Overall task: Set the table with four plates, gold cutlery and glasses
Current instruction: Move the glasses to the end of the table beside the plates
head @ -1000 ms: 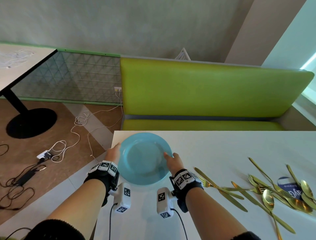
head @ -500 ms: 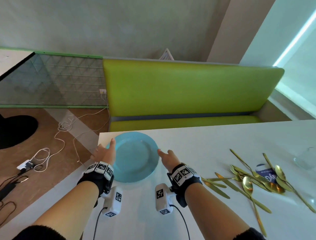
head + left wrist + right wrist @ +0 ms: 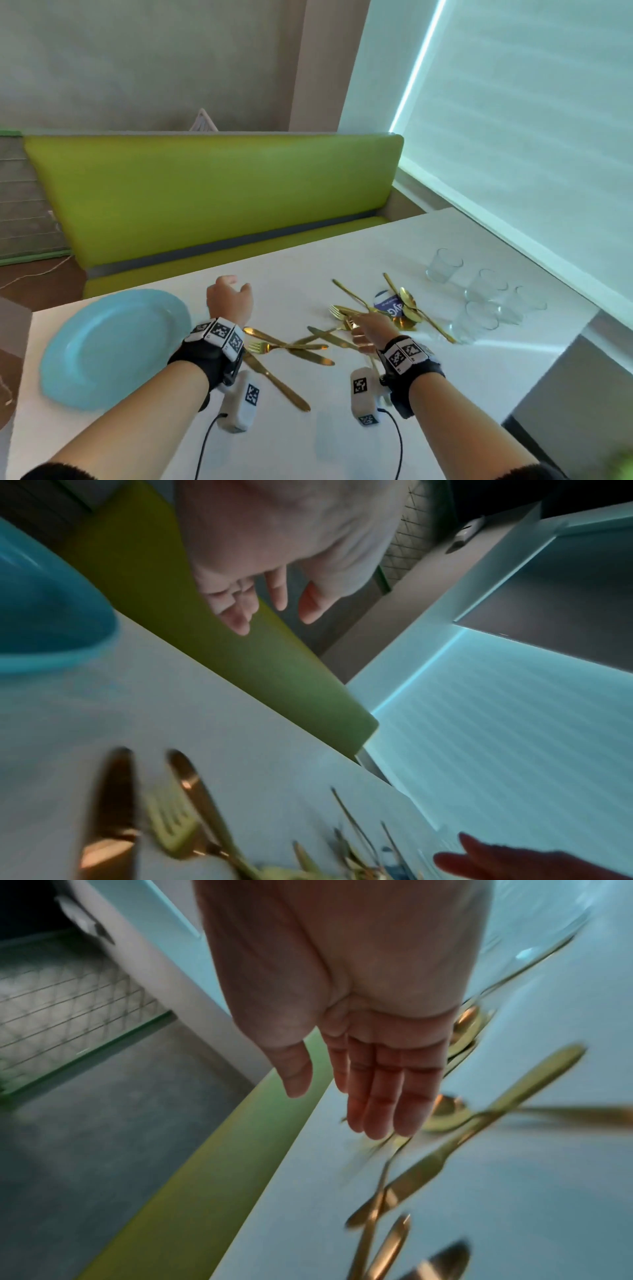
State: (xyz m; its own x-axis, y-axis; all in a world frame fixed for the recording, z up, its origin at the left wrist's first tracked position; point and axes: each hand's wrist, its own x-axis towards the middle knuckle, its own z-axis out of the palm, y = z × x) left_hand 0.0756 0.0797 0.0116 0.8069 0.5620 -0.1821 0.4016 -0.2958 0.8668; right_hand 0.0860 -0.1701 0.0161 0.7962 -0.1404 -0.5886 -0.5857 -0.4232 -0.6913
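My right hand hovered over the tangled gold cutlery, fingers straight and together, holding nothing; my left hand hung loosely curled, empty, beside the blue plate. Grabbing carelessly could drag crossed pieces into the nearby glasses.

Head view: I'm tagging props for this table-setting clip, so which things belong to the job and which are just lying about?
Job:
blue plate
gold cutlery
glasses
left hand
right hand

Lying about:
round printed card under the spoons
green bench
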